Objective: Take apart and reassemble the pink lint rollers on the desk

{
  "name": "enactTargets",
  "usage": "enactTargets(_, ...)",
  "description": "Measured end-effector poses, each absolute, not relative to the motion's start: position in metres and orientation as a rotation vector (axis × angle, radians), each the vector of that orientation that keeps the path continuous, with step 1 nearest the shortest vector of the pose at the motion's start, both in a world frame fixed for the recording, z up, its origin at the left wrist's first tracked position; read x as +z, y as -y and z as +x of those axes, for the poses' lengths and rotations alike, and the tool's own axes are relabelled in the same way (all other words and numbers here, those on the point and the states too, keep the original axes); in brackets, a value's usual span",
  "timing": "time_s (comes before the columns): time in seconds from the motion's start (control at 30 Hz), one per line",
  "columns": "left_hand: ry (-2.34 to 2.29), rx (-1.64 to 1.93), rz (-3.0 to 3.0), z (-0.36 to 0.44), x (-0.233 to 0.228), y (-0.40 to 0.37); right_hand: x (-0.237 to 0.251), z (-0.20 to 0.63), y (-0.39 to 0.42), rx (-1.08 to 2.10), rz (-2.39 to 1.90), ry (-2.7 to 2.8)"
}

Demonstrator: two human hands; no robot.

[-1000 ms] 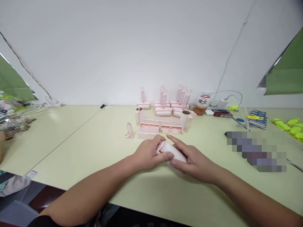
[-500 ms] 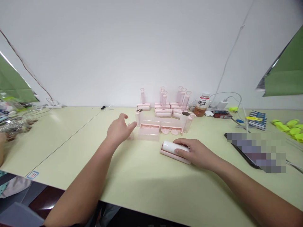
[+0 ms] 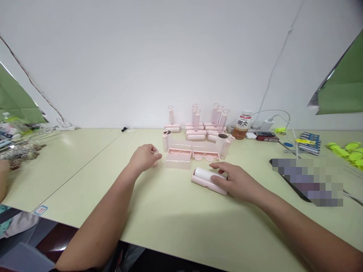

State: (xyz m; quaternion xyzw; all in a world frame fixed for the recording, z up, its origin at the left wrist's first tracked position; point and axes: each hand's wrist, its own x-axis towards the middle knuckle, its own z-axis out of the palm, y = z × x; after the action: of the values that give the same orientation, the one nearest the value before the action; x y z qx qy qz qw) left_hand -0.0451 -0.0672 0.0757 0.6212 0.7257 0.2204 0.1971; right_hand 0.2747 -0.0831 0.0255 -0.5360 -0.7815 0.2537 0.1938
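Observation:
My left hand (image 3: 144, 156) is closed around a small clear pinkish piece (image 3: 155, 151) with a rounded top, most of it hidden behind the fingers. My right hand (image 3: 234, 181) grips a lint roller (image 3: 203, 174), a white roll lying in a pale pink case (image 3: 205, 184), with the thumb on its near side and the fingers over its far side. Between the hands and farther back lie an open pink tray with a clear lid (image 3: 178, 161) and a second pink tray (image 3: 205, 155). Pink tubes with heart-shaped loops (image 3: 165, 141) stand at both sides of these trays.
Several assembled pink rollers (image 3: 195, 135) with upright handles line the wall. A drink bottle (image 3: 243, 125), a charger and a notebook (image 3: 309, 143) sit to the right. A phone (image 3: 306, 181) lies nearer, with yellow-green pieces (image 3: 348, 151) beyond. Bagged items (image 3: 19, 153) and another person's arm are at left.
My left hand has come down slightly, and its spread fingers have closed on the small clear pinkish piece. The case under my right hand has tilted a little, showing more of its near side.

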Motion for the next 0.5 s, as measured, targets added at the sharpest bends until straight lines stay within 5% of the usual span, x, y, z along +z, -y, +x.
enactTargets(0.5, -1.382, 0.845, 1.874, -0.009, 0.077, 0.095, 0.018, 0.269, 0.085, 0.695, -1.490, 2.309)
